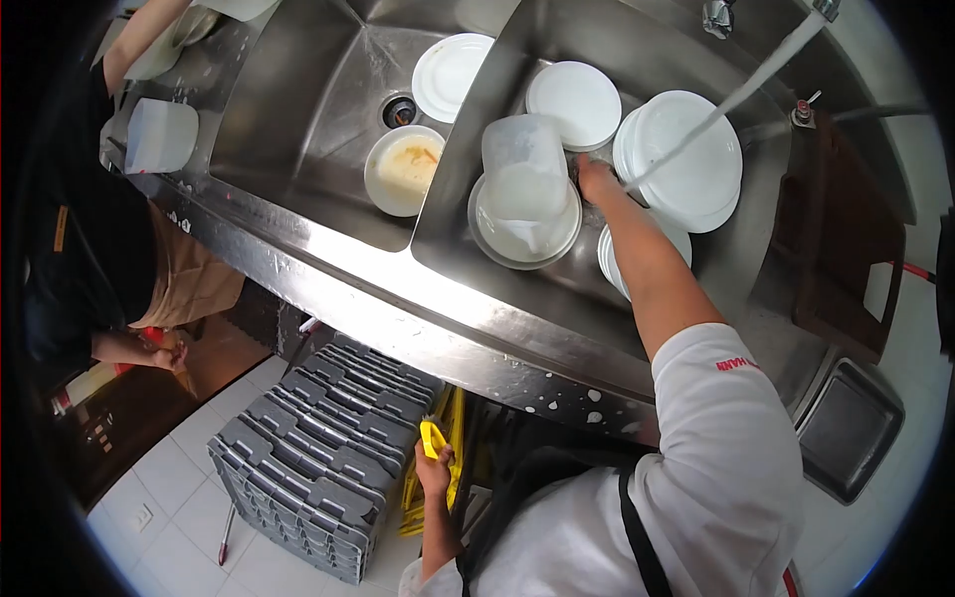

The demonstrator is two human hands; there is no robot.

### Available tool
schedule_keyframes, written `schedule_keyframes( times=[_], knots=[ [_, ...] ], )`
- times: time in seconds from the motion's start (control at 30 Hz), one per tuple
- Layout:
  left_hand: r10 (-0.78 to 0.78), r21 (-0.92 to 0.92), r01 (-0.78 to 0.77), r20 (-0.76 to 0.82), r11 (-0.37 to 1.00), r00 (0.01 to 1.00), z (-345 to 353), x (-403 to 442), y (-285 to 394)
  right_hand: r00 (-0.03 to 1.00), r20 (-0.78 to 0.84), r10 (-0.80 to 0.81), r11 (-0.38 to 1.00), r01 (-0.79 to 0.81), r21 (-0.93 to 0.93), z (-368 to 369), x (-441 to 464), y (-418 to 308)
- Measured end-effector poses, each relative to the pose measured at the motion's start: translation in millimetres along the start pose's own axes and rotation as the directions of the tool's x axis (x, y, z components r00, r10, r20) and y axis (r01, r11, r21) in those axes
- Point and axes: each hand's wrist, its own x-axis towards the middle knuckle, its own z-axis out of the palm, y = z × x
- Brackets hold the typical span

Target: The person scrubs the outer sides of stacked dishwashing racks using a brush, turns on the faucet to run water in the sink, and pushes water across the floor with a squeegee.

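My right hand (595, 181) reaches into the right sink, among the white plates and beside a translucent plastic container (524, 164). Its fingers are partly hidden, so I cannot tell whether they grip anything. The container rests in a round white bowl (494, 239). Stacked white plates (696, 149) lie right of the hand, a smaller plate stack (574, 99) above it, and more plates (657, 249) sit under my forearm. Down by the counter's front, my left hand (435, 472) is closed around a yellow looped handle (432, 438); the rest of that tool is unclear.
Water streams from a tap (825, 9) onto the plates. The left sink holds a plate (453, 75) and a bowl of cloudy liquid (398, 174). Grey racks (318, 448) stand on the floor. Another person (90, 219) works at left. A metal tray (851, 433) sits at right.
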Motion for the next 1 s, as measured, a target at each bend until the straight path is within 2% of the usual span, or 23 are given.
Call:
schedule_keyframes(
  times=[0.1, 0.17, 0.27, 0.37, 0.47, 0.57, 0.67, 0.77, 0.87, 0.97, 1.0],
  knots=[
    [0.009, -0.038, -0.01, -0.014, 0.999, 1.0, 2, -5, 8, 0.987, -0.155, 0.033, 0.999, -0.034, -0.005, -22, -26, -15],
    [-0.015, 0.023, 0.015, -0.012, 1.0, 1.0, 2, -7, 4, 0.966, -0.254, 0.047, 0.996, -0.065, -0.062, -28, -29, -17],
    [-0.038, 0.003, 0.038, 0.009, 0.999, 0.999, 8, -7, -9, 0.989, -0.15, 0.001, 0.999, -0.006, -0.037, 3, 12, 19],
    [-0.038, -0.053, 0.04, 0.028, 0.998, 0.999, 13, -6, -42, 0.984, -0.177, -0.027, 0.989, 0.001, -0.145, 11, 19, 28],
    [-0.055, -0.094, 0.055, -0.001, 0.994, 0.998, 15, -15, -35, 0.992, -0.074, -0.098, 0.943, 0.069, -0.326, 13, 25, 30],
    [-0.078, -0.134, 0.078, 0.0, 0.988, 0.997, 15, -21, -36, 0.968, -0.238, -0.075, 0.983, 0.031, -0.181, 33, 35, 39],
    [-0.106, -0.101, 0.108, 0.022, 0.989, 0.994, 13, -24, -15, 0.958, -0.272, 0.095, 0.995, -0.097, 0.006, 22, 21, 21],
    [-0.109, -0.076, 0.11, 0.026, 0.991, 0.994, 10, -24, -14, 0.94, -0.331, -0.084, 0.994, 0.057, -0.091, 53, 45, 46],
    [-0.098, -0.103, 0.099, 0.016, 0.99, 0.995, 12, -20, -24, 0.979, -0.197, -0.051, 0.986, 0.018, -0.165, 22, 28, 32],
    [-0.106, -0.069, 0.106, 0.005, 0.992, 0.994, 12, -24, -8, 0.974, -0.059, -0.218, 0.867, 0.165, -0.471, 9, 20, 29],
    [-0.112, -0.078, 0.113, 0.006, 0.991, 0.994, 13, -25, -3, 0.983, -0.061, -0.173, 0.89, 0.129, -0.438, 11, 21, 31]
  ],
)
